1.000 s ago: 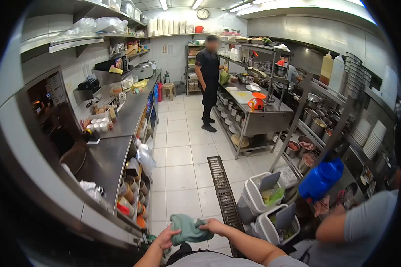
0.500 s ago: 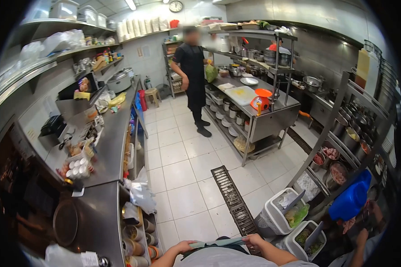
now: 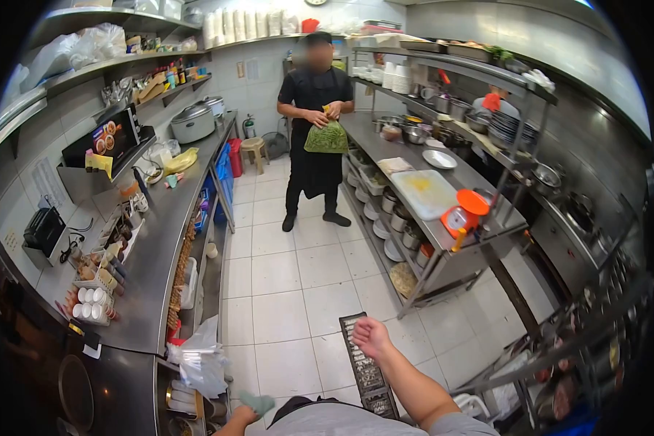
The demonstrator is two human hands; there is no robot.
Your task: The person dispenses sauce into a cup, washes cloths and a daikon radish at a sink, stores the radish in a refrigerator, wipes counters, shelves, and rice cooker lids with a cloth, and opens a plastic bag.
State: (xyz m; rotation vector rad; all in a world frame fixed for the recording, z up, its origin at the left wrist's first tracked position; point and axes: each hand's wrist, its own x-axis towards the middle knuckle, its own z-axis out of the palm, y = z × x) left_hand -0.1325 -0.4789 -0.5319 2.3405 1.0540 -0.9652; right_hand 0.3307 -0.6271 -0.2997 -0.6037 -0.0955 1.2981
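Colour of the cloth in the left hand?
Muted grey-green; the cloth in the left hand shows in the head view.

1. a plain, light grey top (image 3: 320,421) covers the torso, its fabric soft and lightly creased.
2. the right sleeve (image 3: 463,424) is short, in matching grey, and ends above the elbow.
3. black cloth (image 3: 298,402) shows at the front, beyond the grey fabric, with a thin dark curved edge.
4. the right forearm (image 3: 412,378), right hand (image 3: 371,338) and left hand (image 3: 246,415) are bare.
5. the left sleeve is out of view.
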